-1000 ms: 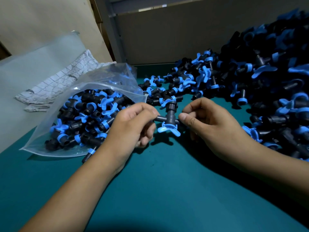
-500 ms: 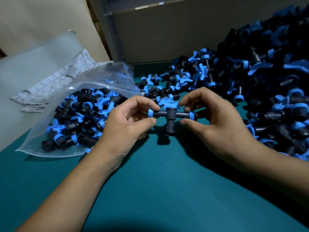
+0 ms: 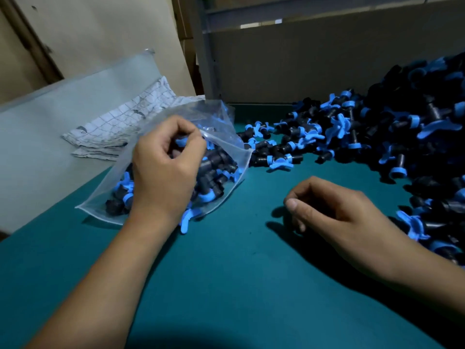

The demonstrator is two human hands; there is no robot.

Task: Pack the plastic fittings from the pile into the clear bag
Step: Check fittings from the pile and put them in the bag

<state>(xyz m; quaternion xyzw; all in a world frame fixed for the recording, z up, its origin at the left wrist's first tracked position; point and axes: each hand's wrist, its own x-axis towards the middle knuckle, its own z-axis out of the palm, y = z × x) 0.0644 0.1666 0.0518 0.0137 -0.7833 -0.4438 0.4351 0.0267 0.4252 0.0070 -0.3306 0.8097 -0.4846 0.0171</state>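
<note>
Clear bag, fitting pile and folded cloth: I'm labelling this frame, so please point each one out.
clear bag (image 3: 221, 117), head view, on its raised plastic mouth.
fitting pile (image 3: 412, 137), head view, on the heaped fittings at right.
folded cloth (image 3: 120, 124), head view, on its checked top face.

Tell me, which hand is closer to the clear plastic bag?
Left. The left hand is at the clear plastic bag's mouth; the right hand hovers apart over the teal table.

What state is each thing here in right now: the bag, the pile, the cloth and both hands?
Bag: open, lying on its side, partly filled with fittings.
Pile: loose, heaped on the table.
Cloth: folded, lying flat.
Left hand: at the bag's mouth, fingers curled.
Right hand: empty, loosely curled above the table.
</note>
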